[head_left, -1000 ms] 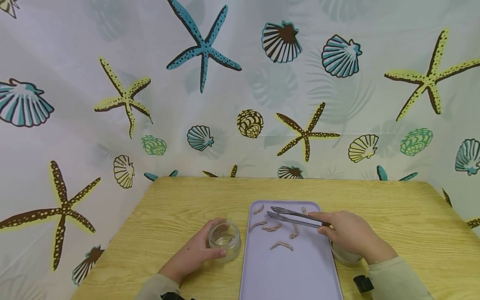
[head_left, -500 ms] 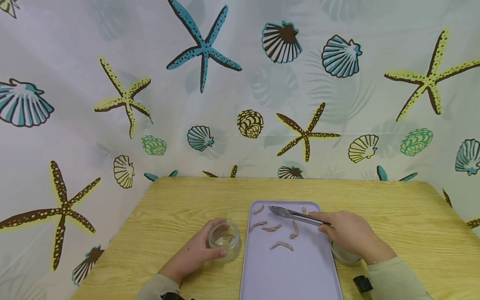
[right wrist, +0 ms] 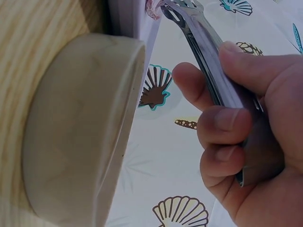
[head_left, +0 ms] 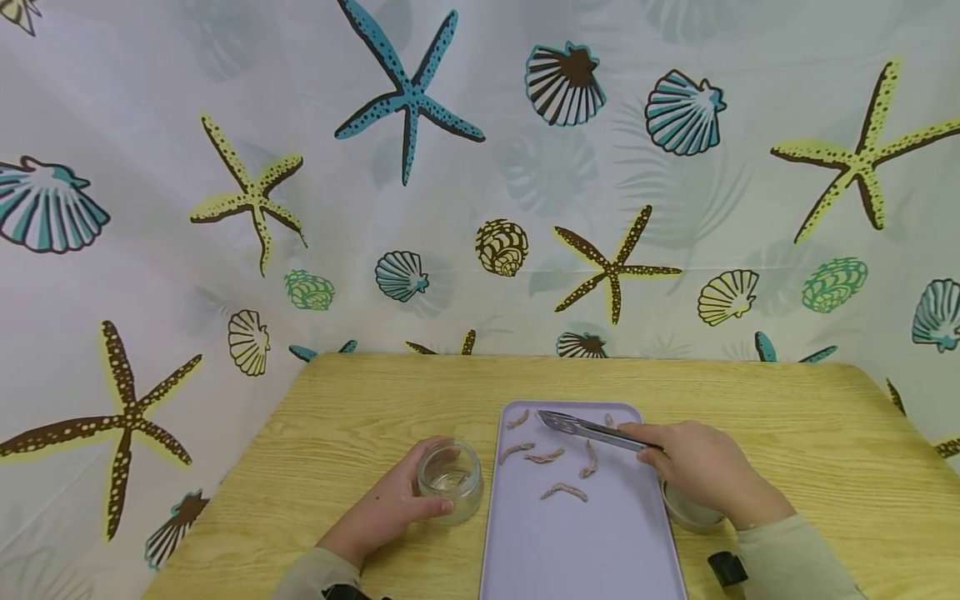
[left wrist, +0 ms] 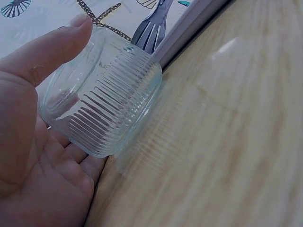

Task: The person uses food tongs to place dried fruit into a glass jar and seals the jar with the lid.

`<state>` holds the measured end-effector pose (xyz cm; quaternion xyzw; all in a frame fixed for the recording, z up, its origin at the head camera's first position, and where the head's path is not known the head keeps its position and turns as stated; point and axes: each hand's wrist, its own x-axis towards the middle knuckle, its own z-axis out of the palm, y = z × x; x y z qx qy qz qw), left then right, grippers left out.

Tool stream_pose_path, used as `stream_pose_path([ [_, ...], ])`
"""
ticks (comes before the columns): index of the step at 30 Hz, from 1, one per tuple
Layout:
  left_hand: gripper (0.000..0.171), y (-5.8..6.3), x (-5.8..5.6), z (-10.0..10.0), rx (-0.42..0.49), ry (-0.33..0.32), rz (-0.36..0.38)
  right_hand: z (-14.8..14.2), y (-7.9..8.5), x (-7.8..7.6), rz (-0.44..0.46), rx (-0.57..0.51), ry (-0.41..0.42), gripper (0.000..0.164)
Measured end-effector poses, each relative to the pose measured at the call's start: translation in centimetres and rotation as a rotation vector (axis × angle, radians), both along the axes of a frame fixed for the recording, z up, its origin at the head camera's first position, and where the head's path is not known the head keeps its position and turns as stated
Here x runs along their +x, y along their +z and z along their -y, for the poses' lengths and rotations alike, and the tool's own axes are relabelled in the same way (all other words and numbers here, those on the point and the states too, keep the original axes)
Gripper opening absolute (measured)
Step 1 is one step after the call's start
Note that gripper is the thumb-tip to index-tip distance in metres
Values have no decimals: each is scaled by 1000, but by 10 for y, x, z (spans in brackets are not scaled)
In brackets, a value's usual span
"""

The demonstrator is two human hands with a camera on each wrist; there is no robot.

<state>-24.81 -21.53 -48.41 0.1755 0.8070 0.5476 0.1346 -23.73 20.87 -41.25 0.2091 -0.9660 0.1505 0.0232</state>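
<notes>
My left hand (head_left: 397, 500) curls round a clear glass jar (head_left: 467, 504) standing on the table, left of the tray. Ribbed glass shows in the left wrist view, with the thumb along one side and the fingers behind. My right hand (head_left: 693, 467) grips metal tongs (head_left: 592, 431) whose arms are pressed together. Their tips hover over the far left part of a lilac tray (head_left: 577, 550). Several thin, curled brownish strips lie scattered there, one (head_left: 564, 491) nearest me. I cannot tell whether the tong tips hold a strip.
A round cream bowl (right wrist: 80, 127) stands on the wood-grain table (head_left: 360, 400) beside the tray's right edge, partly hidden under my right hand in the head view. Behind the table hangs a pale cloth (head_left: 450, 208) printed with starfish and shells.
The tongs, spread apart one second ago, have been squeezed together over the tray's far left part. The left hand and the jar keep their place.
</notes>
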Motion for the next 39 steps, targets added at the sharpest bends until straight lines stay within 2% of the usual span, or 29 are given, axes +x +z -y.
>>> stream_pose_path([
  [17, 78, 0, -1, 1, 0, -16, -1, 0, 2, 0, -28, -25, 31, 43],
  [25, 78, 1, -1, 0, -3, -14, -5, 1, 8, 3, -30, -55, 48, 42],
  [35, 75, 1, -1, 1, 31, -55, -6, 3, 14, 8, -35, -93, 83, 43],
  [39, 76, 2, -1, 1, 26, -42, 5, 4, 16, 10, -37, -103, 96, 43],
])
